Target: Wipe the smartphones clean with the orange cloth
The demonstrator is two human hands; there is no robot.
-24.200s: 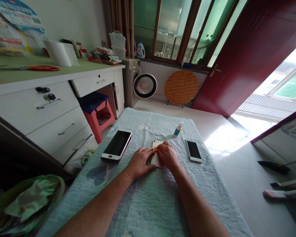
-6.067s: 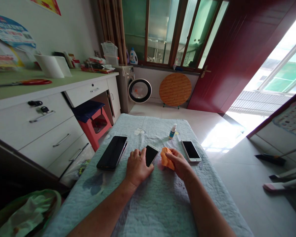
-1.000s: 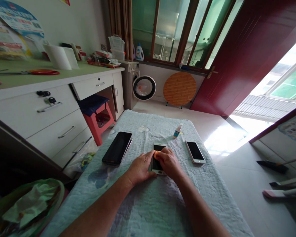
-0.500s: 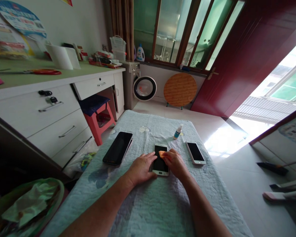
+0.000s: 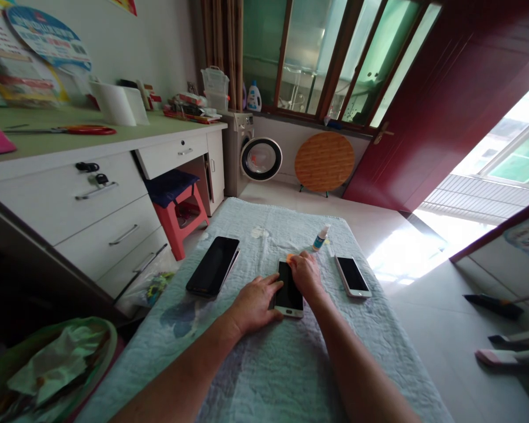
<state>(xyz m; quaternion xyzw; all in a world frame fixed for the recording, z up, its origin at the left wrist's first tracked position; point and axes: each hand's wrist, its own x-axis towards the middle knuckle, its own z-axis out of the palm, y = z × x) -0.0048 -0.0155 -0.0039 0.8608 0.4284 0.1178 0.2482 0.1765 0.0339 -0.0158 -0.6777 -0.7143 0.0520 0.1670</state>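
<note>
A white smartphone (image 5: pixel 290 296) with a dark screen lies face up on the cloth-covered table (image 5: pixel 264 364). My left hand (image 5: pixel 256 301) grips its left side, with fingertips at the screen's edge and the thumb by the bottom corner. My right hand (image 5: pixel 307 274) pinches a small orange cloth (image 5: pixel 290 258) against the phone's top end, partly hiding that end. To the left lies a larger black phone (image 5: pixel 214 266), which rests on another device whose edge shows beneath. A second white phone (image 5: pixel 353 276) is on the right. A small spray bottle (image 5: pixel 321 237) stands beyond my right hand.
On the left is a desk (image 5: pixel 171 132) with drawers, and a red stool (image 5: pixel 180 214) under it. A bin (image 5: pixel 108 346) with a green rim stands at lower left. Further back are an open washing machine (image 5: pixel 238 132) and a round folded table (image 5: pixel 324 161).
My right hand has slid the orange cloth up from the middle of the screen to the phone's top end. The left hand keeps its place on the phone.
</note>
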